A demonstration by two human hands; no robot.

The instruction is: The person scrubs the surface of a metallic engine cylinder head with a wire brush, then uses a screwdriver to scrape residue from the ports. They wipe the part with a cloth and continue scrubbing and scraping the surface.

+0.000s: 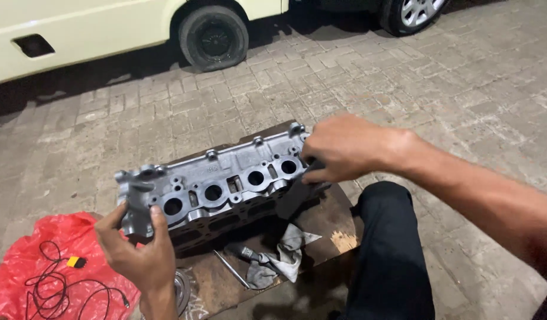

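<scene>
the left hand [137, 249] and right hand [338, 148] each clench an end of the grey cylinder head [220, 186], propped on edge on a board [327, 222] over the paving, near a rag [282, 255].

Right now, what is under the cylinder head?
The cylinder head rests on a brown board; a grey rag and tool lie in front. Directly beneath is hidden.

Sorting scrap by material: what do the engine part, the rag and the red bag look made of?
Engine part: likely cast aluminium, dull silver-grey with a rough cast surface. Rag: soft grey cloth, crumpled in folds. Red bag: thin plastic, glossy and wrinkled.
</scene>
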